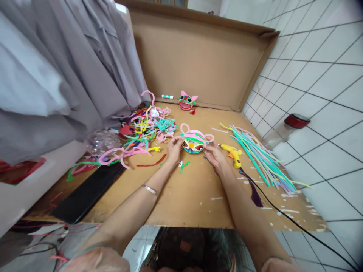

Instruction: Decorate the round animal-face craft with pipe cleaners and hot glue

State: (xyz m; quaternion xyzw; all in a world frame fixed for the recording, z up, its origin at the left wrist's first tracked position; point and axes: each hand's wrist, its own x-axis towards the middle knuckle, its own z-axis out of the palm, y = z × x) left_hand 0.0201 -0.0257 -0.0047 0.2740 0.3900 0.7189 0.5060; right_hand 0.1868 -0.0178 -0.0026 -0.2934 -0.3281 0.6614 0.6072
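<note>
Between my two hands is a round animal-face craft [193,141] made of pipe cleaners, with green, pink and yellow bands, dark eyes, an orange nose and pink loop ears. My left hand [175,149] pinches its left edge, and my right hand [214,154] grips its right edge near the ear. Just right of my right hand lies a yellow hot glue gun [233,153] with a black cord. Short green pipe cleaner pieces [184,166] lie below the craft, and a red pipe cleaner [151,161] is left of my left hand.
A tangled heap of pipe cleaners [150,126] covers the left side; a straight bundle [261,156] lies right. At the back are a finished face craft [186,102] and a glue stick [167,96]. A purple tassel [256,194], a black case [90,192] and a cardboard wall [193,60] also show.
</note>
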